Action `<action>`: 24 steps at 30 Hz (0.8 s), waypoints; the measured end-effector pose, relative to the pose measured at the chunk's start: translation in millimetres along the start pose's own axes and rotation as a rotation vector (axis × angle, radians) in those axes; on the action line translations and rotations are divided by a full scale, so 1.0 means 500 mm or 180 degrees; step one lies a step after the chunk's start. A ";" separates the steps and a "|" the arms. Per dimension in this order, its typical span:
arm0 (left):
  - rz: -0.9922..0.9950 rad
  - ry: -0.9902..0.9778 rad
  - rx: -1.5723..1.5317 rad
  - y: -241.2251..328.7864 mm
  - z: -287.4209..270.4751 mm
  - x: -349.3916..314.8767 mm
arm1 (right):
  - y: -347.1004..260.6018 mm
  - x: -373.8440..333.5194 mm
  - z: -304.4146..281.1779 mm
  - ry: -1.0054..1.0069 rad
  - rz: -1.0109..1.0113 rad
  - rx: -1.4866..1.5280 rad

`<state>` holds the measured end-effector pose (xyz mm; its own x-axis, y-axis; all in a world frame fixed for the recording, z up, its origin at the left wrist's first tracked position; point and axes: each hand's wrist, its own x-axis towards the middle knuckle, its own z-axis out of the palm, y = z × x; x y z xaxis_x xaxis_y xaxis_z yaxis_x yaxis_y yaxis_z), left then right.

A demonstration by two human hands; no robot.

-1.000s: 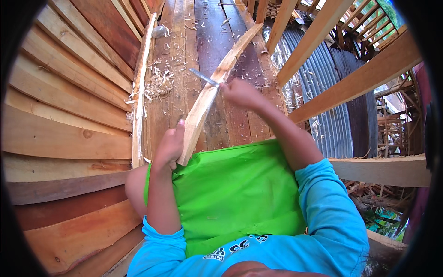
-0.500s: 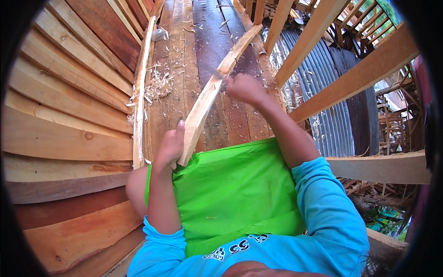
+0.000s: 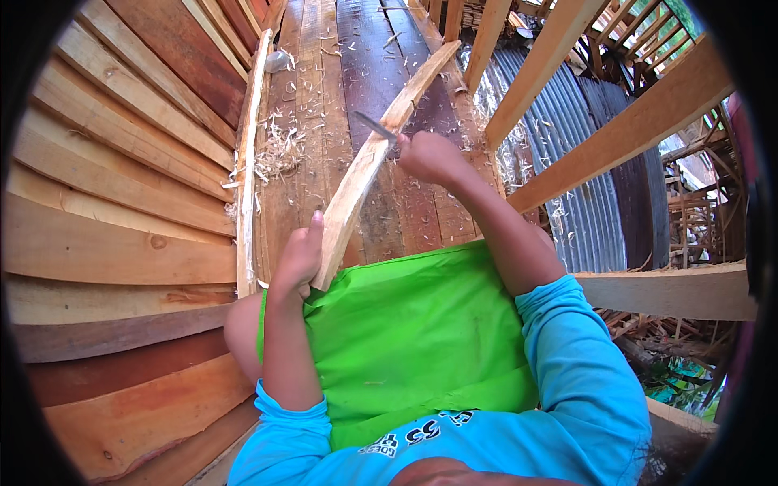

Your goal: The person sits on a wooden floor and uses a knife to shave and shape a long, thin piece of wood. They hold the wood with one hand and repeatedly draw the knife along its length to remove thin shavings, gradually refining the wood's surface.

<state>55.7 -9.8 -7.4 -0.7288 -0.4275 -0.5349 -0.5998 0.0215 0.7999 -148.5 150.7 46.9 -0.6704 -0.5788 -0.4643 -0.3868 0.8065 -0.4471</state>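
A long pale strip of wood slants away from my lap toward the upper right, over the plank floor. Near its close end my left hand grips it, thumb laid along the edge. My right hand is closed around a knife, its handle hidden in the fist. The grey knife blade lies across the strip about halfway along and points to the upper left. Green cloth covers my lap beneath the strip's near end.
Curled wood shavings lie heaped and scattered on the plank floor. A second long pale strip lies along the board wall at left. Wooden railing posts and corrugated metal sheeting stand to the right.
The knife blade, blurred before, now shows sharply at nearly the same spot on the strip. Both hands keep almost the same places.
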 end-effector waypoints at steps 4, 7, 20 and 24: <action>-0.0050 -0.0056 -0.0182 0.001 0.000 0.002 | -0.003 -0.002 0.040 0.0110 -0.0339 -0.0073; -0.0147 -0.0163 -0.0128 0.016 0.001 -0.013 | 0.015 0.010 0.021 0.0057 -0.0039 0.0145; 0.0026 0.0003 -0.0237 -0.001 -0.003 0.004 | -0.014 -0.008 0.056 0.0106 -0.0560 0.0099; -0.0235 -0.0148 -0.0136 0.016 0.000 -0.011 | -0.003 -0.011 0.031 0.0353 0.0043 0.0342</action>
<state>54.8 -7.4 2.1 -0.6982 -0.3840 -0.6041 -0.6386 -0.0474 0.7681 -134.5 150.8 38.5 -0.7430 -0.5466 -0.3862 -0.3113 0.7931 -0.5234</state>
